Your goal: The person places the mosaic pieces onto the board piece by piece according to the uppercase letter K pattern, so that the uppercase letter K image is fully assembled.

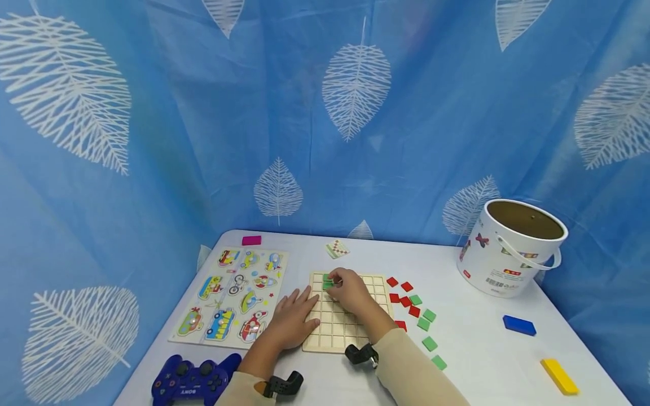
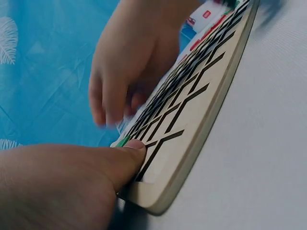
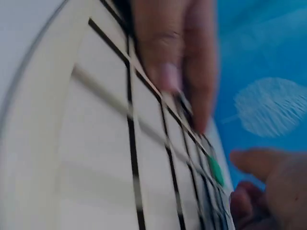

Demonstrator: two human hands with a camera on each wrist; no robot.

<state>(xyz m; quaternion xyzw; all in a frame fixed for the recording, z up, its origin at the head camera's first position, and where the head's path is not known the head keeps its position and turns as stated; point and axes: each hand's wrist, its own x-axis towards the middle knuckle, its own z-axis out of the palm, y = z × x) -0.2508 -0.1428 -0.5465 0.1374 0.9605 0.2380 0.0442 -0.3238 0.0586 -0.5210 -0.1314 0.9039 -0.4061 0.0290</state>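
A wooden grid board lies mid-table, with green square tiles in its far left cells. My left hand rests spread at the board's left side. Its thumb lies on the board's edge in the left wrist view. Over the board's far part, my right hand has bent fingers close to the green tiles. In the right wrist view its index finger is apart from a green tile, and no tile shows between finger and thumb. The left wrist view shows it blurred.
Loose red tiles and green tiles lie right of the board. A pattern card sits behind it. Left are a vehicle puzzle and a game controller. A white bucket, blue block and yellow block stand right.
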